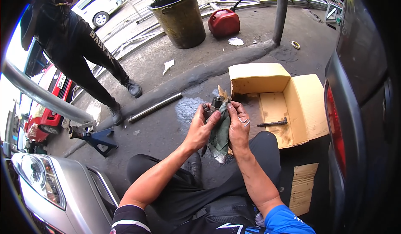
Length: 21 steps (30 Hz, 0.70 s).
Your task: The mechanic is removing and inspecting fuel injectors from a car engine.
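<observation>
Above my knees, my left hand is wrapped round a dark cylindrical metal part, which points up and away from me. My right hand pinches a dirty green rag against the part's right side. The rag hangs down between both hands, and it hides the part's lower end. A thin, bright bent piece shows at my right fingers; its kind is too small to tell. Just beyond my right hand, an opened cardboard box lies on the ground with a dark, rod-like metal tool in it.
A silver car's front stands at left, a dark vehicle's rear at right. On the ground lie a metal pipe, a jack stand and a cardboard piece. Beyond are a bucket, a red fuel can and a standing person.
</observation>
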{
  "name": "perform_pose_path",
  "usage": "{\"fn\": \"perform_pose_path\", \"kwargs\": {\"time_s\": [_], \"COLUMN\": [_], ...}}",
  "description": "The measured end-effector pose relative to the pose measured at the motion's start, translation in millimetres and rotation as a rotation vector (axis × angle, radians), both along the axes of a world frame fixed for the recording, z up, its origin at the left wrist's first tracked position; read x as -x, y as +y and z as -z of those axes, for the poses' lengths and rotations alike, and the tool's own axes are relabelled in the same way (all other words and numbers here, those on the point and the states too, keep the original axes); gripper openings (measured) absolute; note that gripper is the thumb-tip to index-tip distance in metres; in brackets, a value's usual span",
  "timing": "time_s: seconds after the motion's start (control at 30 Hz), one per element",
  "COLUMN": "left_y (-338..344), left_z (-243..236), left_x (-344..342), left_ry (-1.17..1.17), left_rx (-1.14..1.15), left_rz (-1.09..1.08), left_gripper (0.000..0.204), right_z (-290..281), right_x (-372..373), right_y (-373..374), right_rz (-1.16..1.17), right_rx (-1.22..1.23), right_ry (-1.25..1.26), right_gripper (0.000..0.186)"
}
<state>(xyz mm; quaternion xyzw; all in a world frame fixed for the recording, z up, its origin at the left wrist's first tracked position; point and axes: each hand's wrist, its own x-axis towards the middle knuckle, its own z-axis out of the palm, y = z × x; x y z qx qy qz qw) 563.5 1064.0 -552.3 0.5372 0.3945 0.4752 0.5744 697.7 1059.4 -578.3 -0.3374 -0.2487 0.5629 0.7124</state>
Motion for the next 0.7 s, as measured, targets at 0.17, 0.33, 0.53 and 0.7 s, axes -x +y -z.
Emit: {"fn": "perform_pose_path", "kwargs": {"time_s": [0.17,0.33,0.53,0.7], "left_y": [-6.4,-8.8,-5.7,-1.6], "left_z": [-6.7,-14.1,-14.3,-7.2], "left_x": [-4.3,-4.5,1.9,2.4], "left_ry": [0.235,0.409,0.608,0.592], "left_rx": [-0.110,-0.196,-0.386,-0.301], "left_rz": [-0.071,-0.113,-0.059,0.004], "left_gripper": [0.046,0.053,0.059,0.058], "right_z": [-1.3,-3.0,3.5,9.3], "right_x": [1.9,2.6,-0.2,-3.8], "right_y": [-7.3,-9.4,-3.8,-2.5], "right_rz": [-0.021,-0.030,0.013,0.062], "right_rx": [-0.008,-0.059,-0.144,-0.088], "right_ry": [-0.089,-0.085,-0.137,-0.162], "right_gripper": [0.038,0.034,0.031,0.024]}}
